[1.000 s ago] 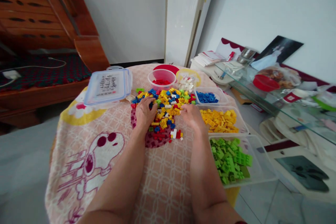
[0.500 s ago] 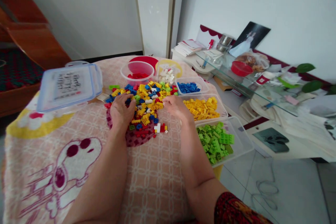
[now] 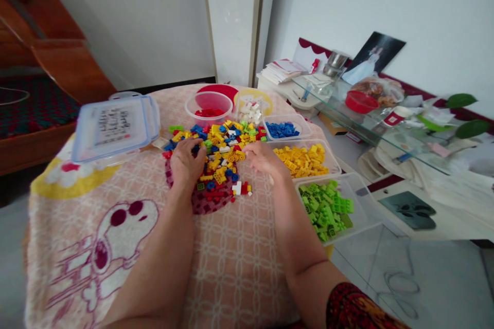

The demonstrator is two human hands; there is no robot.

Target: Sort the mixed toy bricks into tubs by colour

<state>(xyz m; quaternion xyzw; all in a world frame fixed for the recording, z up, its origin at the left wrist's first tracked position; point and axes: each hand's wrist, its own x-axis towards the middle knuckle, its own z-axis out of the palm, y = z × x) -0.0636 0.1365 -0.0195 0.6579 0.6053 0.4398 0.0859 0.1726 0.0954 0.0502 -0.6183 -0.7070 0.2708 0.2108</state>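
Mixed bricks (image 3: 222,161): heaped on the surface (image 3: 235,262), dial's centre.
Left hand (image 3: 187,162): heap's nine o'clock, arched over its edge; cannot tell whether the grip pinches any.
Right hand (image 3: 266,159): three o'clock, beside yellow pieces (image 3: 239,156); cannot tell whether the grip is pressed together.
Green bricks (image 3: 326,208): clear tray (image 3: 366,206), four o'clock.

- Bare left hand (image 3: 188,162) curls at a loose pile of multicoloured plastic bricks (image 3: 223,150)
- Bare right hand (image 3: 265,159) is beside it
- Clear rectangular plastic tub (image 3: 366,209) holds green bricks (image 3: 326,208)
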